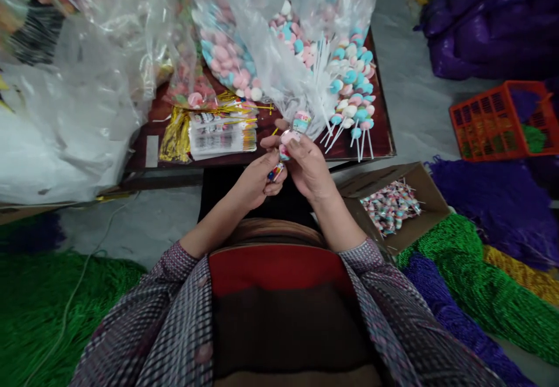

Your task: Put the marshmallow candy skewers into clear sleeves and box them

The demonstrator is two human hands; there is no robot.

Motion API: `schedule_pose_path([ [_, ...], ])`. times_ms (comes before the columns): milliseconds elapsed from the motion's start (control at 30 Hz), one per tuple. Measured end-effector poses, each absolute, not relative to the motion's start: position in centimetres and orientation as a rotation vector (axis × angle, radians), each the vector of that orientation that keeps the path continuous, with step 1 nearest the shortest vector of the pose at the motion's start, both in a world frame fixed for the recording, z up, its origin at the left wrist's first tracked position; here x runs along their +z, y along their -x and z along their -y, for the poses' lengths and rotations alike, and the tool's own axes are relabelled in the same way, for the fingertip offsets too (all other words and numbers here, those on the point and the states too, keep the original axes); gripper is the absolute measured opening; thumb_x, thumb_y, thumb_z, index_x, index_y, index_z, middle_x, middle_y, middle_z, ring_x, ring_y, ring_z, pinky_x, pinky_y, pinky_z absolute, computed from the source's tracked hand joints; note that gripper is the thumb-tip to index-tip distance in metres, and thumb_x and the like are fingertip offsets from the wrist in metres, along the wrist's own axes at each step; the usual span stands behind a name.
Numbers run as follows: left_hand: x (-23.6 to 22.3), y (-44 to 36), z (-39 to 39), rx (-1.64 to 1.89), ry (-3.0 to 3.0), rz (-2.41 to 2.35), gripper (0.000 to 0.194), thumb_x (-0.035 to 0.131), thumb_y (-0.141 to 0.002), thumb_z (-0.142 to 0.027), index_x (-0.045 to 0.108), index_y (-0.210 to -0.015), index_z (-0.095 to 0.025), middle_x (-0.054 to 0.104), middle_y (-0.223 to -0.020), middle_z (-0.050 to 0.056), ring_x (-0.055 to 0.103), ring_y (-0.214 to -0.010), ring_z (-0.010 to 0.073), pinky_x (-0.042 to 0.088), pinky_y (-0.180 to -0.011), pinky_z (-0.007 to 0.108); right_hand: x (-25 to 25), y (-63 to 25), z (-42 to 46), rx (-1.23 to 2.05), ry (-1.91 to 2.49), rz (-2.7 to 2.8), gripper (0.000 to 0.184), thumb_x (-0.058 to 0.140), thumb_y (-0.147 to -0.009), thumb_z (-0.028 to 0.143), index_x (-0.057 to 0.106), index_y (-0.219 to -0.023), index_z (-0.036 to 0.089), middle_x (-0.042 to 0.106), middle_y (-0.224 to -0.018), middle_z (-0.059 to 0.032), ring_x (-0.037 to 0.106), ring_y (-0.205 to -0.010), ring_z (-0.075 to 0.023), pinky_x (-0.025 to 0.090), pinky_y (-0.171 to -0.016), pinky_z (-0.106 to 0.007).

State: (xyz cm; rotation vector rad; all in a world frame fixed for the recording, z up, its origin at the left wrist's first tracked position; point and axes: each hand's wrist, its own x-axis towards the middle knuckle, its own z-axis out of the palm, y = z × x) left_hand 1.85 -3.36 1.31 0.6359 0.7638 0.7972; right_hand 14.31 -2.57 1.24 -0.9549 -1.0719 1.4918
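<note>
Over the table's front edge, both hands close round one wrapped candy stick [301, 120], its pink, white and pale blue pieces in a clear printed wrapper. My left hand [257, 180] grips the lower, brightly printed end. Higher up, my right hand [308, 163] pinches the middle with thumb and fingers; part of the wrapper is covered by them. Just beyond the hands lie white sticks [322, 78] and a pile of candy skewers [358, 96] in pink, white and blue. Left of them is a stack of clear printed wrappers [223, 134] beside gold twist ties [173, 137].
Big clear bags of candies [222, 55] cover the back of the table [384, 137]. At the right, a cardboard box [425, 212] holds many wrapped candies, with an orange crate [484, 122] behind it. Green [471, 276] and purple strands lie on the floor.
</note>
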Motion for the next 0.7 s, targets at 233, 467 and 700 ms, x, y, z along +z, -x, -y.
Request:
schedule_pose_path([
  [233,-0.3,-3.4,4.4,0.854,-0.89,-0.916,0.044,0.069,-0.084,-0.063,0.055,-0.086,-0.021,0.047,-0.055,-0.008,0.032,-0.039,0.0041,0.02,-0.037,0.02,0.2,-14.1,3.6,1.362,1.05,0.881,0.046,0.072,-0.08,0.063,0.059,-0.107,0.028,0.077,-0.084,0.0017,0.074,-0.087,-0.0181,0.06,-0.087,-0.036],
  [467,-1.3,-3.3,4.4,0.722,-1.102,-0.901,0.04,0.065,-0.09,-0.056,0.064,-0.105,-0.019,0.069,-0.092,0.002,0.063,-0.074,0.0101,0.051,-0.069,0.024,0.7,-18.8,7.1,1.149,1.21,0.571,0.047,0.076,-0.069,0.067,0.055,-0.097,0.036,0.076,-0.087,0.0035,0.068,-0.069,-0.0188,0.053,-0.058,-0.033],
  [700,-0.7,-2.9,3.1,0.85,-1.006,-0.952,0.034,0.07,-0.087,-0.051,0.069,-0.103,-0.02,0.07,-0.085,0.002,0.064,-0.071,0.0099,0.05,-0.067,0.023,-3.9,-37.6,11.3,0.638,1.489,0.138,0.047,0.074,-0.074,0.062,0.044,-0.075,0.026,0.053,-0.067,0.0075,0.042,-0.047,-0.0066,0.041,-0.048,-0.025],
])
